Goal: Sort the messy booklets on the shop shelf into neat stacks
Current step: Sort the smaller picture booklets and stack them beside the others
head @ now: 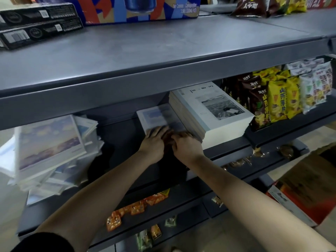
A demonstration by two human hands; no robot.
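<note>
Neat stack [218, 113] right, messy booklets [51, 148] left

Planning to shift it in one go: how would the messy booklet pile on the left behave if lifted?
The messy pile would likely slide apart, since its booklets lie fanned and askew. It looks thick, so probably heavy.

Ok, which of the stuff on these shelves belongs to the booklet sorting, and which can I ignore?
Job: messy pile of booklets, left; neat stack, right; single booklet between them; left hand and right hand at its near edge.
Ignore: snack bags; black boxes and drinks carton on the upper shelf; orange packets on the lower shelf.
</note>
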